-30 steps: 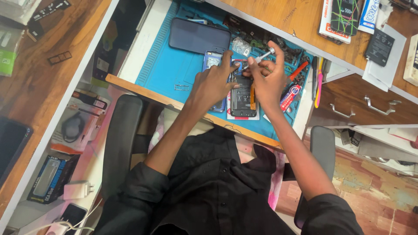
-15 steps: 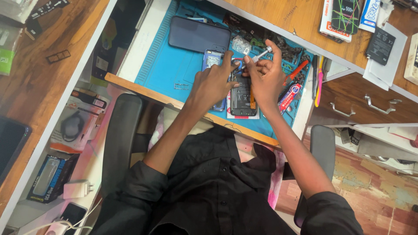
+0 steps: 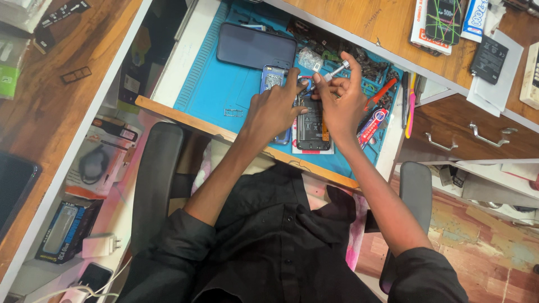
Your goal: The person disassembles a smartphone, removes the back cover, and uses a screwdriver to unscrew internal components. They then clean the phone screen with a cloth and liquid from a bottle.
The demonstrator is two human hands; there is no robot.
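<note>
An opened phone [image 3: 312, 128] with its dark insides showing lies on a blue work mat [image 3: 224, 90]. My left hand [image 3: 274, 109] rests across it, fingertips pressed at its top end. My right hand [image 3: 340, 102] pinches a small screwdriver with a silver handle [image 3: 336, 70], its tip pointing down at the phone's top edge right by my left fingertips. A blue-backed phone part [image 3: 272, 78] lies partly under my left hand.
A dark phone screen [image 3: 255, 46] lies at the far side of the mat. Red-handled cutters [image 3: 380, 91], pens [image 3: 408, 104] and a small tube [image 3: 370, 127] sit to the right. A wooden drawer [image 3: 466, 132] and chair armrests [image 3: 156, 179] flank me.
Both hands stay over the phone's top end; the screwdriver has shifted only slightly in my right fingers.
</note>
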